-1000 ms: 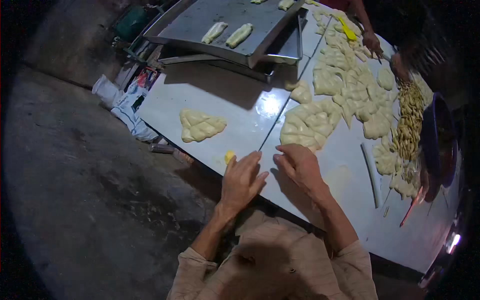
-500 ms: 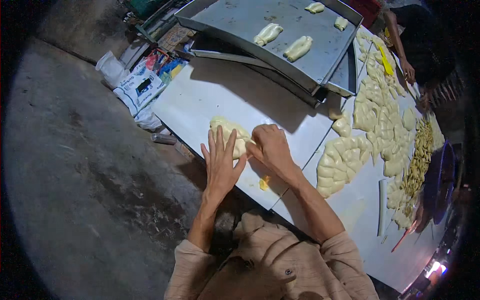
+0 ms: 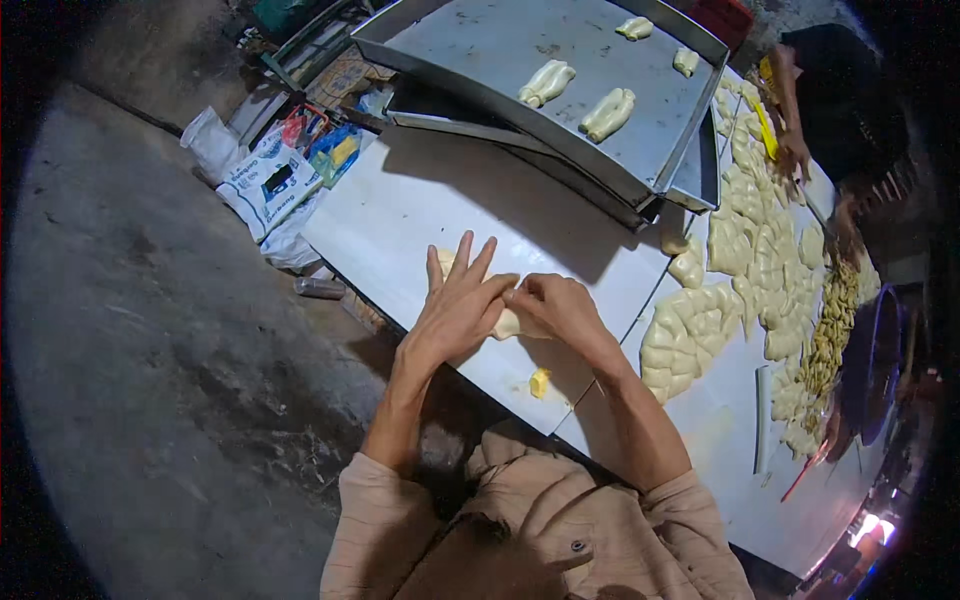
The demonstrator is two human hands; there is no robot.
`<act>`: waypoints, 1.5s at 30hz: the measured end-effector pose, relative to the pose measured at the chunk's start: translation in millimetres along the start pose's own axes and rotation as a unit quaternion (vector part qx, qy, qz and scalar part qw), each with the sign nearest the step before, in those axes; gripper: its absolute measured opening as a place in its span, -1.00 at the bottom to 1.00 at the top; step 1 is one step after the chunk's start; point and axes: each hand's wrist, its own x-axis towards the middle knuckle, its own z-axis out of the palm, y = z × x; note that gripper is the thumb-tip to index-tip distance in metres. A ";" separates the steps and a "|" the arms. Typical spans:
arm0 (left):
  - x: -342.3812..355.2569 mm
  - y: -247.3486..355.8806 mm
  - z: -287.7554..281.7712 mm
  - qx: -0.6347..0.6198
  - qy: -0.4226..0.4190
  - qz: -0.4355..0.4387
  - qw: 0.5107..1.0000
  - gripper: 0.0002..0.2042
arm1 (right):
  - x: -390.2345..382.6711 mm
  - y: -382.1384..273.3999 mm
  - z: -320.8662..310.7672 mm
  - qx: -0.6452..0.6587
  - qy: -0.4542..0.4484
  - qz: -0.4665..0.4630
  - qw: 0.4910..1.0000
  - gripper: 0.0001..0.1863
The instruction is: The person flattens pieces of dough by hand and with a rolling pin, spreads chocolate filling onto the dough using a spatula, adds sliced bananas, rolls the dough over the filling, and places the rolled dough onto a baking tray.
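From where I stand, the person's left hand (image 3: 462, 305) lies flat and spread, fingers straight, pressing down over a pale piece of dough (image 3: 507, 323) on the white table (image 3: 400, 215), while the right hand (image 3: 556, 308) curls around the same piece from the other side, fingertips pinched into it. Most of the dough is hidden beneath the two hands; a bit peeks out between them and another pale edge shows past the left fingertips. It looks soft, light and pliable, probably a little tacky, so it wants a gentle hold along its sides rather than a hard squeeze that would dent it. Its long axis is hard to read, though it seems to run from under the left palm toward the right fingers, roughly across the person's front. Just below the right wrist sits a small yellow lump (image 3: 540, 382), apart from the hands. Beyond the right hand lie rows of shaped dough pieces (image 3: 690, 325), and farther off a metal tray (image 3: 560, 60) holds a few formed rolls.
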 end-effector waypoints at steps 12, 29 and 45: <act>-7.1 -16.6 1.5 -0.013 0.031 -0.011 0.999 -0.78 | -33.5 14.2 -39.0 0.241 -0.130 0.061 0.960 -0.68; -3.6 35.7 20.4 -0.031 0.029 0.061 0.997 -0.65 | -55.6 31.6 -18.1 0.016 0.030 -0.072 0.997 -0.55; -15.9 31.0 37.5 0.043 0.057 0.108 0.992 -0.66 | -68.6 44.2 -15.2 0.359 -0.069 -0.022 0.931 -0.75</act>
